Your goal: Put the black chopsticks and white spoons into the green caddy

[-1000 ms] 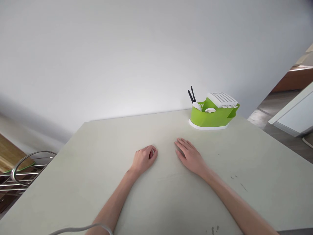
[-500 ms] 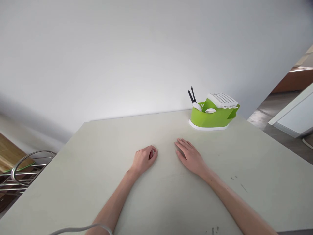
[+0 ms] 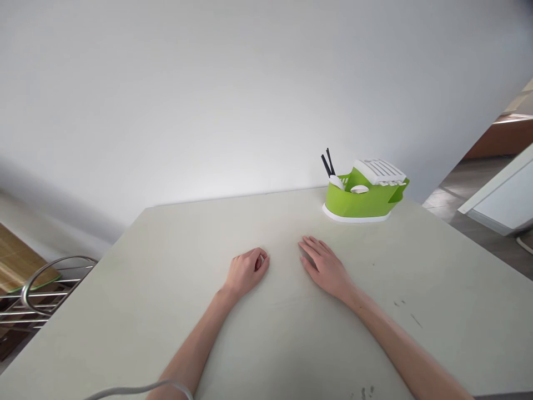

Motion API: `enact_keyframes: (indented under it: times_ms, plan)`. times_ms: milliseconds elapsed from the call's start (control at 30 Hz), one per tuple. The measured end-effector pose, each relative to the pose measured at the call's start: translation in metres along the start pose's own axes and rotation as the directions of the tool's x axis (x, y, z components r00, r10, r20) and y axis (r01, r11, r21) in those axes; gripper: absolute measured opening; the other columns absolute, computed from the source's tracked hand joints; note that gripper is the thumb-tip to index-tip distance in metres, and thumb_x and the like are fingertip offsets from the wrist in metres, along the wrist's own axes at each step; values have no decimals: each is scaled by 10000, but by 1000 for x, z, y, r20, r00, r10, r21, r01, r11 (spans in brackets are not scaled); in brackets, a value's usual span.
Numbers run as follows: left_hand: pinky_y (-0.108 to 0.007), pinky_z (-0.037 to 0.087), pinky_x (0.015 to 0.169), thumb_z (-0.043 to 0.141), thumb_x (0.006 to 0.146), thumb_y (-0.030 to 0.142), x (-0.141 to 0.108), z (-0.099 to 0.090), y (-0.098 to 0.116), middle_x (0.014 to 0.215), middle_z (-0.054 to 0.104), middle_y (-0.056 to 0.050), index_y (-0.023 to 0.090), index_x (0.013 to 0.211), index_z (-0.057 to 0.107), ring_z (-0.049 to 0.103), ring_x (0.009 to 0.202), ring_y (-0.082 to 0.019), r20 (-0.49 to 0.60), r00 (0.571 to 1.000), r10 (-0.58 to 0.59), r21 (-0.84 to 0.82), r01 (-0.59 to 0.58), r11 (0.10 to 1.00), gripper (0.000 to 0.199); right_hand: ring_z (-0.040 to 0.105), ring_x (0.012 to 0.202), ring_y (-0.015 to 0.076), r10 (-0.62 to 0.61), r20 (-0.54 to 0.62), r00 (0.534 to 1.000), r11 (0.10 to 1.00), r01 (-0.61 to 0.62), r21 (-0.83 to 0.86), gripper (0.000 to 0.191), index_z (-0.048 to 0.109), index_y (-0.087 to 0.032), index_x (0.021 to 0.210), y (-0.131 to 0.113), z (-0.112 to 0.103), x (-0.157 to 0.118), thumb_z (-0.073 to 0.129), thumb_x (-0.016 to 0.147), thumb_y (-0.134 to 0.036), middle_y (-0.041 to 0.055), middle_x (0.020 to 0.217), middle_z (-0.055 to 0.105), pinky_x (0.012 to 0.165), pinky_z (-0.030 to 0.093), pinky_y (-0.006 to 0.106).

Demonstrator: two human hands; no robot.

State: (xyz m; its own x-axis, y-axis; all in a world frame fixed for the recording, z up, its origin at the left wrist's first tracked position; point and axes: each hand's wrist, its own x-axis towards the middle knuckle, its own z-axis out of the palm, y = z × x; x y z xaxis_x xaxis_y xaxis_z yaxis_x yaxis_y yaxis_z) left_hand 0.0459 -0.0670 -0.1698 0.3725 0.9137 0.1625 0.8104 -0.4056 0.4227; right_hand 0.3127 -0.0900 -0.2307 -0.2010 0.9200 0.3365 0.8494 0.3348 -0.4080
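My left hand (image 3: 246, 272) rests on the pale tabletop (image 3: 275, 344) with its fingers curled into a loose fist; nothing shows in it. To its right, my right hand (image 3: 325, 270) lies palm down on the same surface, fingers stretched out and thumb apart, holding nothing. Beyond the right hand, against the wall, stands a green utensil holder (image 3: 356, 206) with a white base and a slotted white top. Two thin black sticks (image 3: 327, 165) rise from its left part, beside a white spoon-like piece (image 3: 336, 181). A second white rounded piece (image 3: 359, 189) leans over the holder's front rim.
A plain wall (image 3: 250, 100) borders the table's far edge. Beyond the left edge is a metal wire rack (image 3: 50, 305) near a wooden board (image 3: 25, 258). A grey cable (image 3: 137, 389) crosses my left forearm. A white panel (image 3: 506, 194) stands past the right edge.
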Motion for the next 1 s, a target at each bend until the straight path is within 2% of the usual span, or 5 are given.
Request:
enact_keyframes:
  times_ms: [533,667,767,867,1000]
  plan:
    - [-278,367,620,462,987,342,1,3,-4,742,659,17,240,915,640,527,602,-140,2,1000,9,-10,-9,1000,218,424,1529,285,1,-26,1000,1000,-1,25,511,557,-210,1521,15,-1,2,407,1074,-407,114,1630,491,1246,381,538]
    - [-279,372,624,470,981,327,2,3,-5,744,663,20,238,913,645,531,603,-138,2,1000,9,-18,-9,1000,208,481,1478,301,67,-121,990,997,-61,54,491,545,-223,1497,44,-13,0,431,1054,-400,127,1577,543,1203,423,535]
    - [-279,370,621,469,985,333,2,3,-4,745,665,21,237,916,646,533,603,-138,3,1000,9,-22,-9,1000,213,572,1361,318,165,-260,951,986,-149,80,447,561,-190,1416,74,-33,-1,460,1020,-372,170,1452,605,1150,463,525]
    - [-279,367,623,470,987,336,2,4,-5,751,670,18,238,917,645,539,607,-141,-1,1000,8,-24,-8,1000,212,675,1151,294,284,-421,861,959,-253,130,484,510,-140,1412,105,-59,0,494,973,-343,236,1435,516,1020,544,465]
    - [-278,364,625,475,979,321,2,4,-6,756,674,15,239,916,643,550,613,-143,-2,1000,11,-23,-11,1000,197,706,1066,283,336,-466,819,940,-323,110,628,385,-137,1514,141,-94,6,531,926,-301,287,1552,364,923,563,412]
